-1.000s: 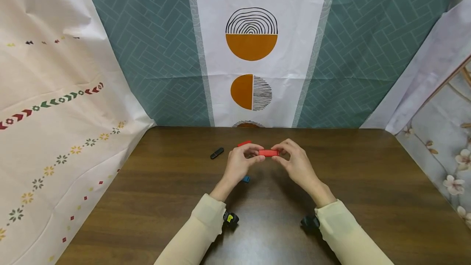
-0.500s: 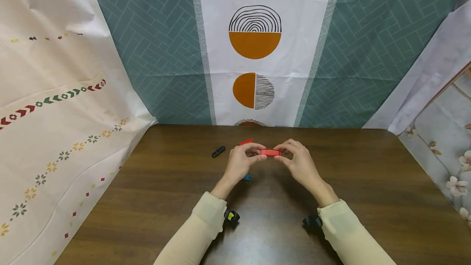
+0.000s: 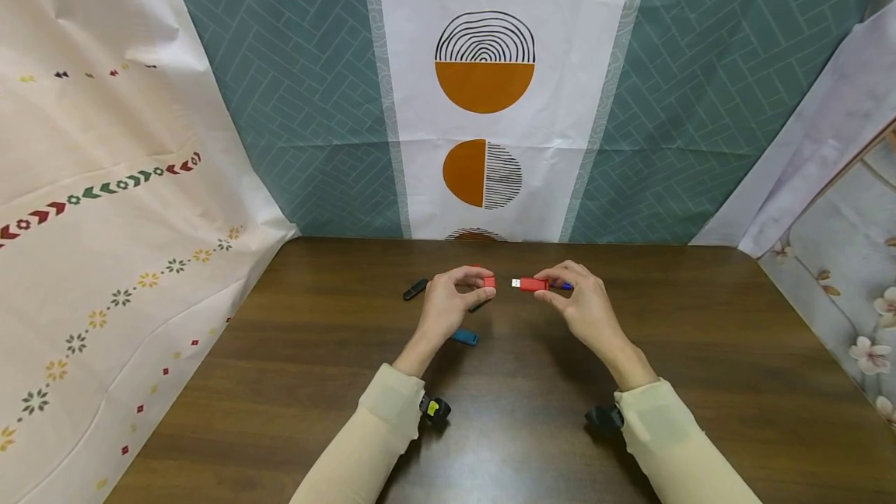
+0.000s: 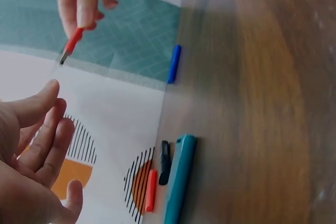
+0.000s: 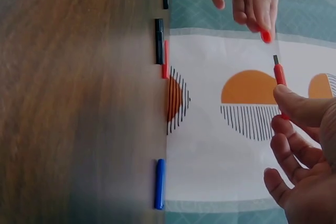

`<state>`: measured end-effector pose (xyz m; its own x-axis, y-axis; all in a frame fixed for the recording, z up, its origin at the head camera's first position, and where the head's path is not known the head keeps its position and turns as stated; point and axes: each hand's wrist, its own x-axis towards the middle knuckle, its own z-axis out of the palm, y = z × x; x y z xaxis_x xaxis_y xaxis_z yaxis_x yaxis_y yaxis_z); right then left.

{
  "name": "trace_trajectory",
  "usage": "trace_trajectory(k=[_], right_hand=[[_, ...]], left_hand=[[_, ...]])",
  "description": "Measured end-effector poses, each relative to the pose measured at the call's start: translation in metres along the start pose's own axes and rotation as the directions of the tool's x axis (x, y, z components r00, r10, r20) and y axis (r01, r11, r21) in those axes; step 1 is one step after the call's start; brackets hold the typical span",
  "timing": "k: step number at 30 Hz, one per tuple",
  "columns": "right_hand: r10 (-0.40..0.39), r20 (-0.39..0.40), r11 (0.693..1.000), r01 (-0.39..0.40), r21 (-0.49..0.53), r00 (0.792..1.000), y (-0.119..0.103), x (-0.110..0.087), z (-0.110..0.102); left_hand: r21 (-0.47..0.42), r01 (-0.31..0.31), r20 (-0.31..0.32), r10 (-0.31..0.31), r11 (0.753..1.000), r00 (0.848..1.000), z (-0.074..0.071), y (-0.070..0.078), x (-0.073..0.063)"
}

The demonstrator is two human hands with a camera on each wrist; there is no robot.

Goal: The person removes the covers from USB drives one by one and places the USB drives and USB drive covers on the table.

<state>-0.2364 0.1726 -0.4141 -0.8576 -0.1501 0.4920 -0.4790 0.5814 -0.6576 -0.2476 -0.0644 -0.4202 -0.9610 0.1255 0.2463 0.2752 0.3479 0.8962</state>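
Observation:
In the head view, my right hand [image 3: 584, 306] pinches a red USB flash drive [image 3: 533, 284] by its back end, its bare metal plug pointing left. Across a small gap, my left hand [image 3: 441, 306] holds the drive's red cap [image 3: 489, 282] between thumb and fingers. Both pieces are held up above the table. From the right wrist, the red drive [image 5: 280, 74] and the red cap [image 5: 266, 36] show apart, plug facing cap. The left wrist view shows the drive [image 4: 74, 39] in the right fingers; there the cap is hidden behind the left hand.
On the brown table [image 3: 315, 379] lie a black stick-shaped piece [image 3: 415, 289] at the left and a teal-blue one [image 3: 465, 337] near the left wrist. A dark blue piece [image 4: 174, 64] lies beyond the right hand. Another red piece [image 5: 165, 59] lies beside a black one [image 5: 159, 41].
The red cap has come off the red flash drive, baring its metal plug. My left hand has moved left with the cap, my right hand right with the drive.

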Motion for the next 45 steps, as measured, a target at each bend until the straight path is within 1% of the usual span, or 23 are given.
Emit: trace_trajectory(k=[3, 5, 12, 21, 37, 42, 45], right_hand=[[-0.006, 0.017, 1.0, 0.006, 0.005, 1.0, -0.0007, 0.0008, 0.0001], [-0.008, 0.017, 1.0, 0.008, 0.007, 1.0, -0.0013, 0.0011, 0.0005], [0.0, 0.015, 1.0, 0.0, 0.011, 1.0, -0.0016, 0.0015, 0.0006], [0.017, 0.022, 1.0, -0.018, 0.009, 1.0, -0.0002, 0.0011, -0.0024], [0.028, 0.034, 1.0, -0.028, 0.013, 0.999, 0.0037, 0.0015, -0.0043], [0.026, 0.034, 0.999, -0.026, 0.021, 0.999, 0.0044, 0.0016, -0.0052], [0.041, 0.044, 0.999, -0.042, 0.03, 0.998, 0.0055, 0.0007, -0.0066]], left_hand=[[-0.006, -0.011, 0.027, 0.011, 1.0, 1.0, 0.0022, -0.0001, -0.0003], [-0.002, -0.021, 0.034, 0.021, 1.0, 0.999, 0.0042, -0.0004, -0.0003], [0.055, -0.053, 0.008, 0.053, 0.997, 0.999, 0.0051, 0.0004, -0.0002], [0.078, -0.065, 0.001, 0.065, 0.995, 0.998, 0.0045, 0.0013, -0.0006], [0.083, -0.073, -0.017, 0.074, 0.994, 0.997, 0.0067, -0.0026, -0.0015], [0.073, -0.082, -0.032, 0.085, 0.994, 0.996, 0.0082, -0.0035, -0.0013], [0.064, -0.075, -0.045, 0.078, 0.995, 0.996, 0.0093, -0.0032, -0.0013]])
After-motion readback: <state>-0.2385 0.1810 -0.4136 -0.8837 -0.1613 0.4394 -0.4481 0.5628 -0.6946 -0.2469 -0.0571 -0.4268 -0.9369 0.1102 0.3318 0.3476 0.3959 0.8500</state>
